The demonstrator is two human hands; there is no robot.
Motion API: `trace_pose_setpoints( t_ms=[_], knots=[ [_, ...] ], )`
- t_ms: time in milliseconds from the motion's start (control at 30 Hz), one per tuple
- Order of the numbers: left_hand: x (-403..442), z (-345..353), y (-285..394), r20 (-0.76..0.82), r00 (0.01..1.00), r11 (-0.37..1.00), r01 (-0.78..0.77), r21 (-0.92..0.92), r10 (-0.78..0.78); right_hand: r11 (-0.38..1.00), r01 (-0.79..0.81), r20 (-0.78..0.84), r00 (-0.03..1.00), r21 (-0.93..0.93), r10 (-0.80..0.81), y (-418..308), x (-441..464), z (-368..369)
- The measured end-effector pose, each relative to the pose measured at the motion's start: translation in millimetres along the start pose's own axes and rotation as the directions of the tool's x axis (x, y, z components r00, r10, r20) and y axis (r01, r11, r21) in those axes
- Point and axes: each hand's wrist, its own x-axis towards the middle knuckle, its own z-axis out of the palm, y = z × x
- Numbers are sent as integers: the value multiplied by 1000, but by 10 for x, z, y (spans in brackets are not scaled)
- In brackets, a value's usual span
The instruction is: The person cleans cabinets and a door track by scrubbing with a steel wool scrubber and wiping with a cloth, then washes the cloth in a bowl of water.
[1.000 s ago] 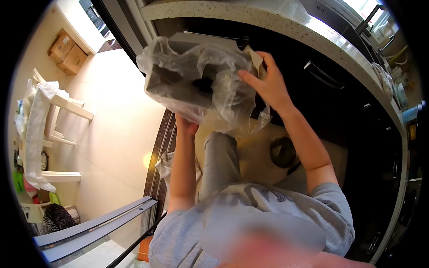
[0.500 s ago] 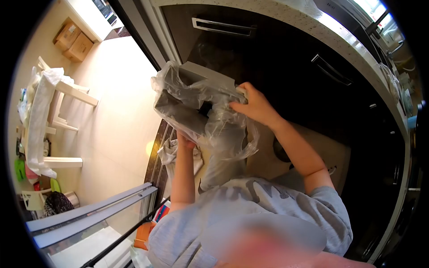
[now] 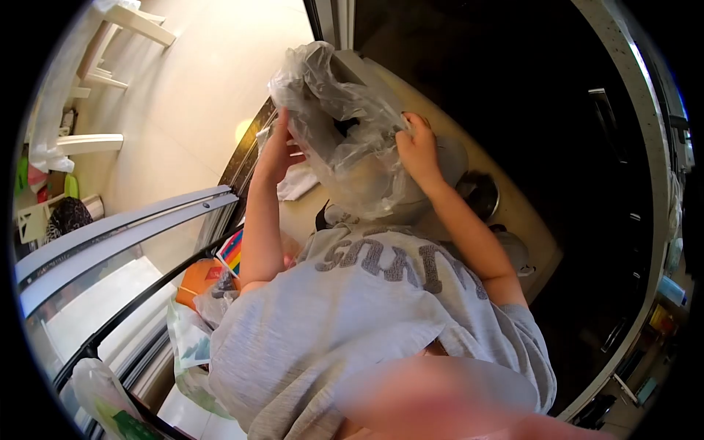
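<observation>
The person is holding a clear plastic bag (image 3: 367,172) out in front of the body, and the bag is draping loosely over a grey box (image 3: 364,73) between the two hands. The crumpled film is bunching up along the far left side, and a dark patch is showing in the box's opening.

The right hand (image 3: 419,150) is clamping the bag's right edge between thumb and fingers. The left hand (image 3: 275,154) is resting against the bag's left side with its fingers partly spread; whether it is gripping the film or only supporting it, one cannot tell. The two hands are standing well apart, one on each side of the bag.

A white cloth (image 3: 297,182) is lying just beside the left wrist, partly hidden by the bag. Near the right forearm, a dark round vessel (image 3: 480,194) is sitting on a beige floor surface (image 3: 539,249). Black cabinet fronts (image 3: 513,73) are rising on the right, with a pale bench (image 3: 649,125) curving along above them. An orange item (image 3: 198,282) is lying near the left elbow, and a pale chair leg (image 3: 92,143) is standing farther off to the left.
</observation>
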Motion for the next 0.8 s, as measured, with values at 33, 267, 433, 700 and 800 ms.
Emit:
trace_pose_setpoints(
  t_ms=[33, 267, 433, 700, 800],
  knots=[
    [-38, 11, 4, 4, 1000, 997, 15, 78, -16, 999, 27, -9, 1000, -34, -27, 12, -39, 66],
    [392, -191, -600, -82, 993, 973, -70, 221, 90, 995, -11, 2, 1000, -102, 11, 327, -135, 367],
    [1050, 40, -773, -190, 935, 924, -233, 303, 298, 999, -21, -33, 999, -48, 20, 603, 132, 324],
    [2449, 492, -890, -335, 898, 854, -78, 514, 284, 957, -207, -263, 930, 203, 257, 444, -13, -543],
    [3020, 497, -1190, -379, 906, 919, -26, 393, 188, 865, -316, -282, 853, 391, 439, 540, -262, -778]
  ],
)
